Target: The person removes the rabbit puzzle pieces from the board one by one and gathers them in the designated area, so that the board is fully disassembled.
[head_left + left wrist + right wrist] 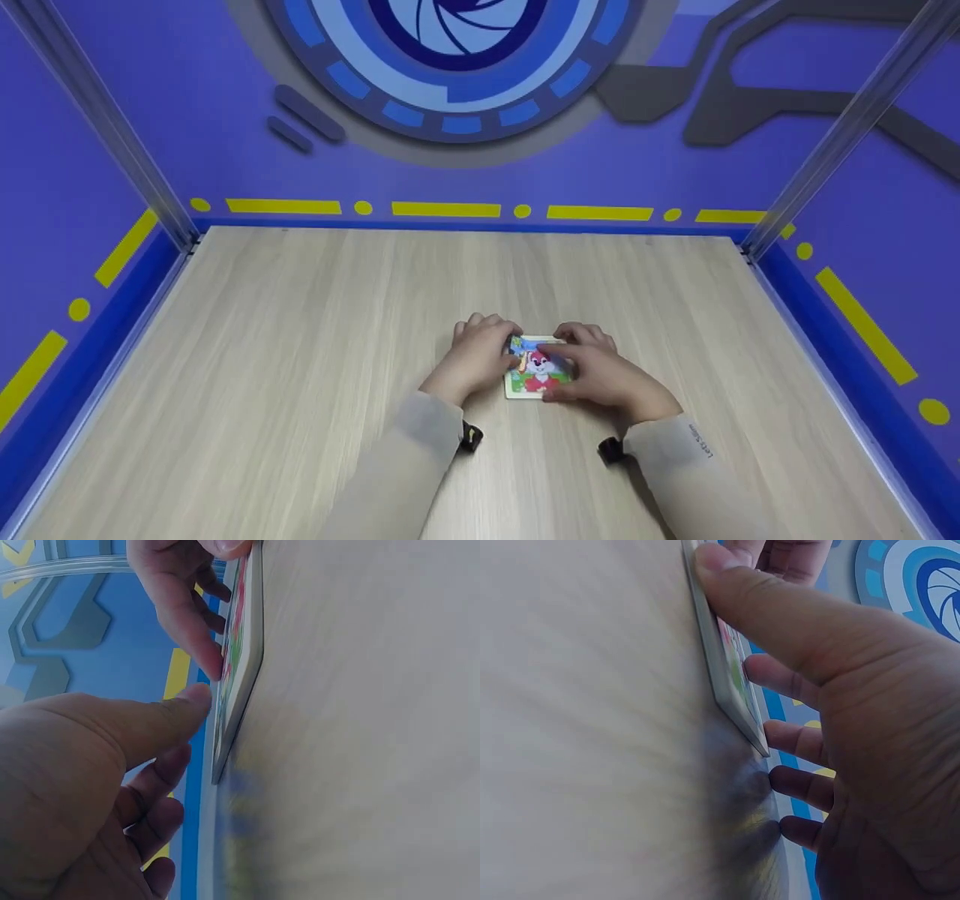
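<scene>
A small square puzzle board [535,369] with a red-and-white rabbit picture lies flat on the wooden table [300,345], near the middle. My left hand [480,352] sits at its left edge; its thumb [196,699] touches the board's picture side [238,690], and the other fingers hang loosely curled beside it. My right hand [600,371] covers the right side. Its thumb [709,559] presses the board's near edge [721,667], and its straight fingers reach over the picture. The right part of the picture is hidden under that hand.
Blue-violet walls with yellow stripes close the table in on the left, back and right. Metal posts stand at the back left corner [112,150] and the back right corner [840,142]. Bare wood surrounds the board on all sides.
</scene>
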The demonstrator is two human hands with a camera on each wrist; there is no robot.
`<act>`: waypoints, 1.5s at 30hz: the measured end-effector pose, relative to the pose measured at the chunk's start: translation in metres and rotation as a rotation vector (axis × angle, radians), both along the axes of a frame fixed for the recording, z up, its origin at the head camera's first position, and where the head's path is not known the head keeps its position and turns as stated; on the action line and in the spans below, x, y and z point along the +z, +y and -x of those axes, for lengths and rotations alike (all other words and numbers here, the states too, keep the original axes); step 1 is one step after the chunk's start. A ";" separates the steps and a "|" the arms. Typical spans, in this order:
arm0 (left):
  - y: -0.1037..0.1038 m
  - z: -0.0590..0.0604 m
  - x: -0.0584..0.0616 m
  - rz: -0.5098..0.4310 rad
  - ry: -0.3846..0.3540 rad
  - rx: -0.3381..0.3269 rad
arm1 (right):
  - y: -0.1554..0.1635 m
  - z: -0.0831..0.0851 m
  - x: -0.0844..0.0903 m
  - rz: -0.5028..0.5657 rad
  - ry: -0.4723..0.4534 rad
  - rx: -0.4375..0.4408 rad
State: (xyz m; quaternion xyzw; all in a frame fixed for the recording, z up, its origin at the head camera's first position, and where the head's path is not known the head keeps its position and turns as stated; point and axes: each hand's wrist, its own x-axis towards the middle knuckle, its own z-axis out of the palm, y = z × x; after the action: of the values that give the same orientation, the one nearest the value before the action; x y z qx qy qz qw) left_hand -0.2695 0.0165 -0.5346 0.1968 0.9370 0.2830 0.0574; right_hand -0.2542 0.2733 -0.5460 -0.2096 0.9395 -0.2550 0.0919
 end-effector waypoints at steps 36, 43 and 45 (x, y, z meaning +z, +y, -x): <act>-0.145 0.011 -0.006 -0.290 0.015 0.379 | 0.003 0.002 -0.003 -0.026 0.057 -0.008; -0.153 0.012 -0.010 -0.240 0.030 0.410 | 0.003 0.002 -0.002 -0.042 0.053 -0.021; -0.155 0.012 -0.011 -0.219 0.025 0.410 | 0.003 0.002 -0.001 -0.039 0.051 -0.021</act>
State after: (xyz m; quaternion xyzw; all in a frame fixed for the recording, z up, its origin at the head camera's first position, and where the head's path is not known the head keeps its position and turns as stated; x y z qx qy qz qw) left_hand -0.2816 -0.1388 -0.5452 0.0109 0.9217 0.3862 -0.0345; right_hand -0.2561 0.2762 -0.5475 -0.2044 0.9484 -0.2320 0.0696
